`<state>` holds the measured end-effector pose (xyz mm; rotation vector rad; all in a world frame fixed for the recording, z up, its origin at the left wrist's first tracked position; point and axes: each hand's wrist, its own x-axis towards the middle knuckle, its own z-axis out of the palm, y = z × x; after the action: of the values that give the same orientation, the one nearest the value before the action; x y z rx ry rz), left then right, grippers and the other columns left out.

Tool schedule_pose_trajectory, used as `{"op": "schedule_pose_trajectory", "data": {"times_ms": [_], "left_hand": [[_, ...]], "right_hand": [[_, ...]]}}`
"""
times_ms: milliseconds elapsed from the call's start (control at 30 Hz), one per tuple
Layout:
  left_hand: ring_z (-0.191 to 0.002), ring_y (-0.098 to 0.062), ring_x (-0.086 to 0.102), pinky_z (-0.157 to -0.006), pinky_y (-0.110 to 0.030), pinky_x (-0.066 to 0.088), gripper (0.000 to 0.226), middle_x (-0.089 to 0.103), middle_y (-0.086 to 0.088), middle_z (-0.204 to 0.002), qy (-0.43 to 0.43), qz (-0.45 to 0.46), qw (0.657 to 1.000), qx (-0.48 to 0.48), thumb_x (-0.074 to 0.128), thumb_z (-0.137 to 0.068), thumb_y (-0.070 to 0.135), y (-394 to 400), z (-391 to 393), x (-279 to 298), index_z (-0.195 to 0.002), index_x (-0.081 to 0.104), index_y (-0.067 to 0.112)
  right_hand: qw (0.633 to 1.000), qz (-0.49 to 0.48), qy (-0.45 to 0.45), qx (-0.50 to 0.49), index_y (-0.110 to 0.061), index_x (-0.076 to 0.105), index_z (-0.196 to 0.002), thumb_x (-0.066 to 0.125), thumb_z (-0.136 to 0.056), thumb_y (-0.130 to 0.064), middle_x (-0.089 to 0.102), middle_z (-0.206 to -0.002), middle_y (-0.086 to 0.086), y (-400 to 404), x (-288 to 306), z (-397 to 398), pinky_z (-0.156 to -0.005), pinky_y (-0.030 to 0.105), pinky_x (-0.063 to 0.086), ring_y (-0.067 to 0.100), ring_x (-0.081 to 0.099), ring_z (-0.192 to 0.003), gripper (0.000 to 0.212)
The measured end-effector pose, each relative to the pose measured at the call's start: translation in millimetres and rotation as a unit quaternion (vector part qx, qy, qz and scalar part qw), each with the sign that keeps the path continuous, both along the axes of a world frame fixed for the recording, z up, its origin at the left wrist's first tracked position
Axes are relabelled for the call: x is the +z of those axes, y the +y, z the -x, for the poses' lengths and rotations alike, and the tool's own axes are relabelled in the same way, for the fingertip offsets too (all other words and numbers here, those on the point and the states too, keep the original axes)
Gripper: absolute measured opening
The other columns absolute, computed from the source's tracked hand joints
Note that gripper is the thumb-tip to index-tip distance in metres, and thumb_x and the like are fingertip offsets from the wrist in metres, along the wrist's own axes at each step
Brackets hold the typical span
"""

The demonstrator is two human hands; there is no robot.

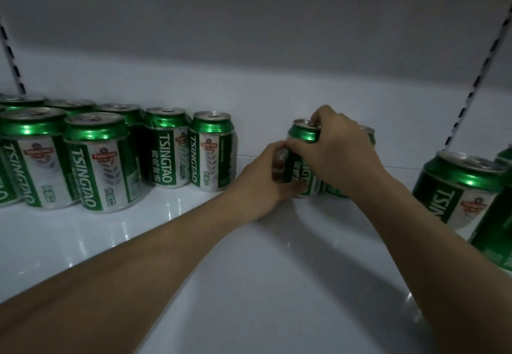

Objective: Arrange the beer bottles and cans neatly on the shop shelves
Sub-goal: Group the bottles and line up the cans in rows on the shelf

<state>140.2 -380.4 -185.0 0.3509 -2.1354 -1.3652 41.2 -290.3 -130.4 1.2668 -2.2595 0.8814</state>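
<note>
Reaching deep into the shelf (pixel 249 256), both hands work one can (pixel 300 159) standing near the back wall, mid-shelf. Left hand (pixel 266 179) curls round its lower body, right hand (pixel 338 154) clamps over the top w/ fingers on the rim; that two-handed grip looks meant to turn the label forward & keep it upright. Another can (pixel 370 134) sits just behind, mostly hidden. Left group (pixel 110 157) already stands in rows, labels out, so this can prob. extends that line. Right cans (pixel 457 190) sit near the front edge, apart, not yet lined up.
</note>
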Motion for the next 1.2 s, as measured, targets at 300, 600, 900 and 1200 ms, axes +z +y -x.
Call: {"op": "schedule_pose_trajectory", "data": {"times_ms": [300,600,900,1200], "left_hand": [[-0.106,-0.005,0.061,-0.09,-0.024,0.052,0.066,0.061,0.008,-0.12,0.012,0.004,0.999,0.044,0.077,-0.083,0.024,-1,-5,-2,-0.138,0.041,0.03],[-0.092,0.005,0.062,-0.077,-0.017,0.05,0.062,0.061,0.016,-0.108,0.088,-0.027,0.995,0.048,0.078,-0.081,0.024,7,-12,10,-0.123,0.035,0.038],[-0.102,-0.011,0.067,-0.092,-0.039,0.056,0.047,0.067,0.003,-0.116,0.16,-0.129,0.977,0.055,0.069,-0.089,0.029,10,-14,16,-0.129,0.045,0.028],[-0.075,-0.024,0.071,-0.055,-0.037,0.057,0.027,0.074,-0.002,-0.089,0.271,-0.235,0.932,0.061,0.052,-0.098,0.033,8,-21,25,-0.12,0.058,0.019]], "right_hand": [[0.995,0.086,-0.018,0.041,-0.013,0.058,-0.117,0.076,-0.08,-0.044,0.06,-0.11,0.007,-6,-9,-5,-0.077,0.026,0.038,0.02,0.055,-0.095,0.051],[0.976,0.196,-0.031,0.087,-0.018,0.061,-0.118,0.07,-0.075,-0.053,0.057,-0.11,-0.002,-4,-3,-20,-0.074,0.009,0.038,0.005,0.05,-0.09,0.056],[0.918,0.261,-0.225,0.196,-0.02,0.057,-0.113,0.046,-0.104,-0.031,0.063,-0.101,-0.006,2,4,-19,-0.057,0.016,0.05,-0.001,0.063,-0.072,0.018],[0.905,0.225,-0.286,0.221,-0.017,0.062,-0.111,0.04,-0.105,-0.026,0.066,-0.096,0.01,-1,-1,-22,-0.057,0.028,0.055,0.017,0.062,-0.072,0.024]]}}
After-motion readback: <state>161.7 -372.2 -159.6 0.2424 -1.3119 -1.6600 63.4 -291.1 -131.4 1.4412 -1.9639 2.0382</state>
